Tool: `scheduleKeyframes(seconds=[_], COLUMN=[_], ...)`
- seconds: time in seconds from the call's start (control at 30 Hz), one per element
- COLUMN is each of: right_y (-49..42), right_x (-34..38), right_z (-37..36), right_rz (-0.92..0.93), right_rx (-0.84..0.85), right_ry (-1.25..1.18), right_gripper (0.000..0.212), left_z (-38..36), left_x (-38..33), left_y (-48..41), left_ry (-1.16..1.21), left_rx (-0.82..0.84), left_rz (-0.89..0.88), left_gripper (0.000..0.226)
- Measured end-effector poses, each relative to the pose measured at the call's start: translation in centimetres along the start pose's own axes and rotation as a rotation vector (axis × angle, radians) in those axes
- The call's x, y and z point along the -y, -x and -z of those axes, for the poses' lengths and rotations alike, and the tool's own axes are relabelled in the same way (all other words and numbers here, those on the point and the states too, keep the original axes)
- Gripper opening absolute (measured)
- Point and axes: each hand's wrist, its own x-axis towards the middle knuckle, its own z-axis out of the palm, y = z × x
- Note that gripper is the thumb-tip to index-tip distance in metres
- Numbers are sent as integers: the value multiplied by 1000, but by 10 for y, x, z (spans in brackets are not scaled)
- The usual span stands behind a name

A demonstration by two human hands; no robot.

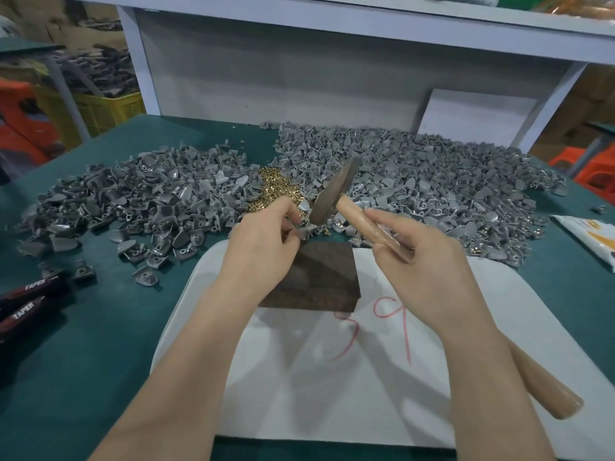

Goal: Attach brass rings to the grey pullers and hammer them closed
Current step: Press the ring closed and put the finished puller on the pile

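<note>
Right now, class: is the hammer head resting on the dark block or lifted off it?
Lifted off. The hammer head hangs tilted beyond the dark block; the right hand grips its handle.

One hammer (333,194), one dark block (321,279).

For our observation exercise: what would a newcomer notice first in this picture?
Great heaps of grey pullers cover the far half of the green table, a small pile of brass rings between them. Nearer, the right hand grips a wooden-handled hammer raised beside a dark block, at whose far edge the left hand pinches one puller.
</note>
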Motion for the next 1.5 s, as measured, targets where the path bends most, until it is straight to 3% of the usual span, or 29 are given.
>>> scheduleKeyframes(seconds=[0.23, 0.57, 1.03, 1.27, 1.5], right_y=[-2, -2, -3, -5, -5], right_x=[-6, -6, -7, -11, -11], right_z=[6, 5, 6, 7, 4], right_rz=[-24, -12, -40, -72, -34], right_rx=[-35, -9, -12, -38, -24], right_ry=[-18, -38, -27, -24, -42], right_gripper=[49, 47, 46, 45, 45], left_z=[-3, 2, -13, -12, -1], left_x=[-3, -2, -11, -11, -5], left_y=[0, 1, 3, 1, -3], left_ry=[-21, -54, -273, -232, 87], left_rx=[-27, 87, 135, 192, 2], left_rz=[-60, -16, -63, -65, 43], left_gripper=[13, 13, 37, 13, 14])
